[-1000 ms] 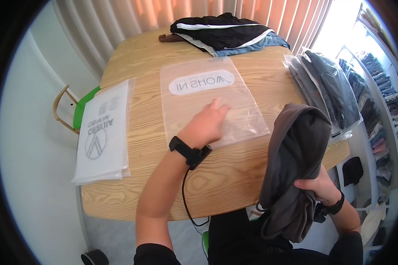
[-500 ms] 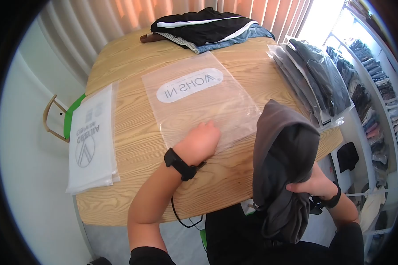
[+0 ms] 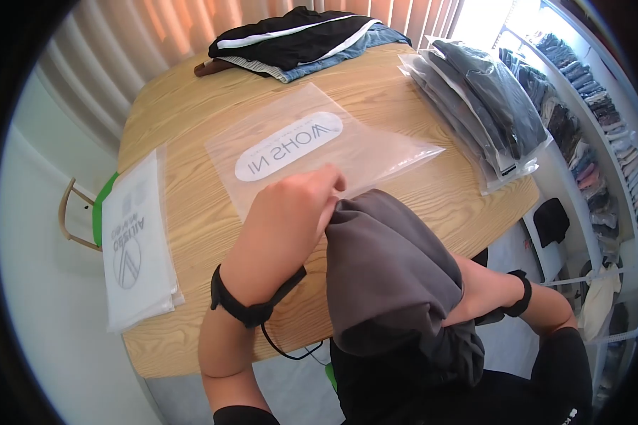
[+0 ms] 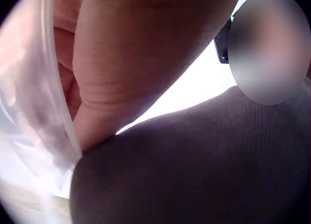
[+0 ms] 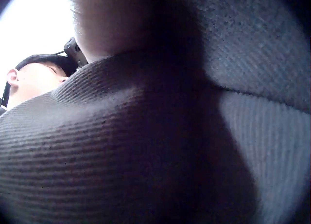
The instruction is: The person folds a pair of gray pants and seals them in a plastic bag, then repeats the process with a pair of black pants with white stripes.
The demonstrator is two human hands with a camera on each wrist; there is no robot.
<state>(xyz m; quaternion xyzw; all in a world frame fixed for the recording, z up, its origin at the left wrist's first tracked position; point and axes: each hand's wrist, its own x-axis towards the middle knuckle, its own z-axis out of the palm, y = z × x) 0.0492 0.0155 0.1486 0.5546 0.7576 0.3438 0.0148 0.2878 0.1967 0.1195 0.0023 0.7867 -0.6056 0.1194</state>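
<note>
A dark grey garment [image 3: 390, 262] hangs bunched over the table's near edge, filling much of the left wrist view [image 4: 184, 170] and the right wrist view [image 5: 87, 141]. My right hand [image 3: 485, 289] grips it from the right, the fingers hidden in the cloth. At its upper left corner my left hand [image 3: 287, 219] pinches the cloth with curled fingers. Clear plastic [image 4: 43, 102] lies against the left fingers in the left wrist view. Beyond that hand, the transparent bag [image 3: 361, 152] printed IN SHOW lies on the table, its right corner drawn to a point.
White printed bags [image 3: 138, 248] lie at the table's left. Bagged dark clothes [image 3: 482, 106] are stacked at the right edge, and black and blue garments [image 3: 298, 42] lie at the back. A green chair [image 3: 104, 205] stands left, shelves of clothes [image 3: 588, 106] right.
The grey garment has moved left and tipped toward the left hand, which has come up to its corner. The clear bag's right side has shifted and folded. The head view has turned right.
</note>
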